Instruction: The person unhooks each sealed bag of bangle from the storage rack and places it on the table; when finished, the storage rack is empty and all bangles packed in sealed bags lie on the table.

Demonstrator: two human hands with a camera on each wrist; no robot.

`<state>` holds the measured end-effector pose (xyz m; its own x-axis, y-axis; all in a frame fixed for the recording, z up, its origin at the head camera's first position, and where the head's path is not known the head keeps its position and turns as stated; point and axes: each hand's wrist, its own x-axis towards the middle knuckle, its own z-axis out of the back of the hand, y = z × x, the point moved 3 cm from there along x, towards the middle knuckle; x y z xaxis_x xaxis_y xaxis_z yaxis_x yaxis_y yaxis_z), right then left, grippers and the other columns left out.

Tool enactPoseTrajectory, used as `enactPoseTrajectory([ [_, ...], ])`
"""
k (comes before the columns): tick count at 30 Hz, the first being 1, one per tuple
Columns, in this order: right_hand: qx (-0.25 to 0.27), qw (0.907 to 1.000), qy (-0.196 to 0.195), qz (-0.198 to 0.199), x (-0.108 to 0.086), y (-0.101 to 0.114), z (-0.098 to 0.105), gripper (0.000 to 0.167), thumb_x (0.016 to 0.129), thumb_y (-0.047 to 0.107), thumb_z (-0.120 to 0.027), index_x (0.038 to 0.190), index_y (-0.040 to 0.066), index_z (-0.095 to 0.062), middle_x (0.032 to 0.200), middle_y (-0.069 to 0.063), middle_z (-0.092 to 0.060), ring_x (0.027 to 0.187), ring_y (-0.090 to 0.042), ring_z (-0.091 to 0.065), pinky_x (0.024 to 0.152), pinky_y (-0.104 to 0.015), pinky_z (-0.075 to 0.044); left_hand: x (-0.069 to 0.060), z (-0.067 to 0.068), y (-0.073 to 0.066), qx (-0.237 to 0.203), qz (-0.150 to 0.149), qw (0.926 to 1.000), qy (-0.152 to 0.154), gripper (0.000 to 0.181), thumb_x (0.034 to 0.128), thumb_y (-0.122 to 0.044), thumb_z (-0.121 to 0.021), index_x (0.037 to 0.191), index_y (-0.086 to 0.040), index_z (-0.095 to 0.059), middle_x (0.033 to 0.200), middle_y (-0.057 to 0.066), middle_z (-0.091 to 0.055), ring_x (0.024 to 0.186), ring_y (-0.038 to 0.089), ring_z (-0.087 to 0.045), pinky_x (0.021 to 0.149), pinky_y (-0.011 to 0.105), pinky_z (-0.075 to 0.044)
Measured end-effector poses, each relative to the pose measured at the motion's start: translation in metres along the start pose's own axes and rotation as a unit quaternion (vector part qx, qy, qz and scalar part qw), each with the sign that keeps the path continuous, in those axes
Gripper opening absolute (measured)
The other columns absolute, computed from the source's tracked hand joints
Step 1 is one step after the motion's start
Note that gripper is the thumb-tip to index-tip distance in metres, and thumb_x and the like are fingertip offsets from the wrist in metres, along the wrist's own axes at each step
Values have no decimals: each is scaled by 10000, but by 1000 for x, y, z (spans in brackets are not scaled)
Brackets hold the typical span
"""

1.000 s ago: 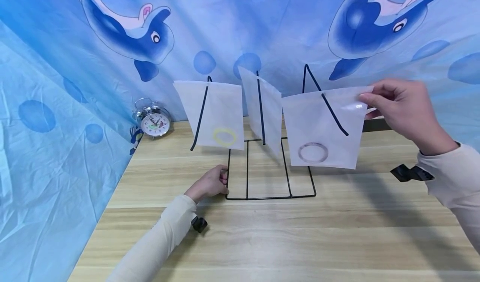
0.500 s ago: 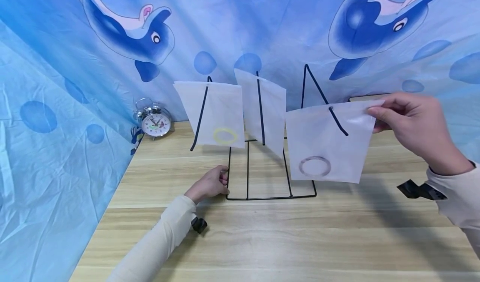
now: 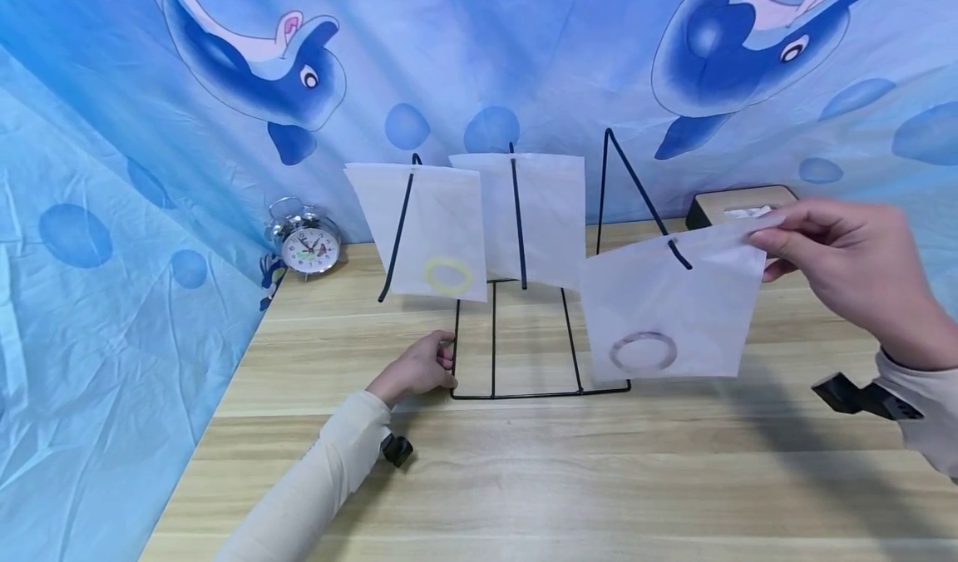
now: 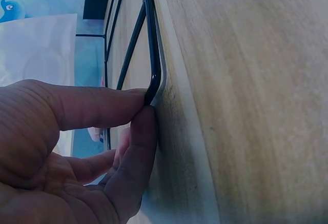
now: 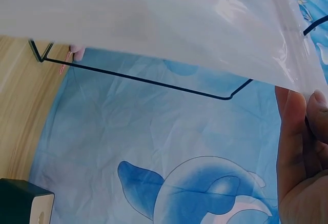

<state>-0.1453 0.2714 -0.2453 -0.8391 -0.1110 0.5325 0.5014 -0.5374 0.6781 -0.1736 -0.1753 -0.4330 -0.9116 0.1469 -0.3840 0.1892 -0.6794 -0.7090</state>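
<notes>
wire at the near left corner of a black rack (image 3: 494,346) is pinched between the thumb and a finger of the left hand (image 3: 415,368), tips pressed together on the metal, the other fingers curled. rightward, the left white bag (image 3: 441,225) hangs on the left hook (image 3: 399,234), a yellow ring (image 3: 449,260) showing low in it. next, the middle white bag (image 3: 550,213) hangs on the middle hook (image 3: 518,221), its edge partly behind the left one. the right white bag (image 3: 696,321) hangs tilted near the tip of the right hook (image 3: 636,178), a purplish ring (image 3: 644,335) showing near its bottom. its upper right corner is pinched between thumb and fingers of the right hand (image 3: 861,267), with no gap beyond the thin plastic.

under it all runs a pale wood-grain table (image 3: 524,479). at its back left stands a silver alarm clock (image 3: 308,246); at its back right, a box (image 3: 711,204) with white tissue (image 3: 748,212) in its top opening. a blue curtain (image 3: 554,55), printed with dolphins and round spots, covers the left side and the back.
</notes>
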Motion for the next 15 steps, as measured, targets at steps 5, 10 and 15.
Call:
enactPoseTrajectory([
  [5, -185, 9996, 53, 184, -6, 2, 4, 125, 900, -153, -638, 935, -64, -720, 856, 150, -678, 599, -3, -633, 584, -121, -511, -1, 0, 1, 63, 8, 10000, -11, 814, 743, 118, -773, 1469, 12, -420, 1046, 71, -557, 946, 201, -555, 885, 380, -469],
  [10, 85, 9995, 106, 277, -12, -1, 10, 177, 878, -201, -624, 917, -59, -724, 873, 135, -695, 616, -4, -637, 594, -113, -507, -2, 1, 1, 73, 2, 10000, -7, 818, 744, 112, -773, 1474, 10, -417, 1045, 69, -556, 947, 202, -554, 885, 378, -469],
  [15, 439, 9984, 104, 338, -19, -5, 13, 149, 878, -186, -624, 904, -75, -721, 865, 107, -715, 614, -15, -645, 591, -118, -508, -2, 2, -1, 65, -5, 10000, 2, 804, 752, 106, -771, 1469, 15, -419, 1026, 71, -550, 928, 205, -548, 865, 376, -475],
])
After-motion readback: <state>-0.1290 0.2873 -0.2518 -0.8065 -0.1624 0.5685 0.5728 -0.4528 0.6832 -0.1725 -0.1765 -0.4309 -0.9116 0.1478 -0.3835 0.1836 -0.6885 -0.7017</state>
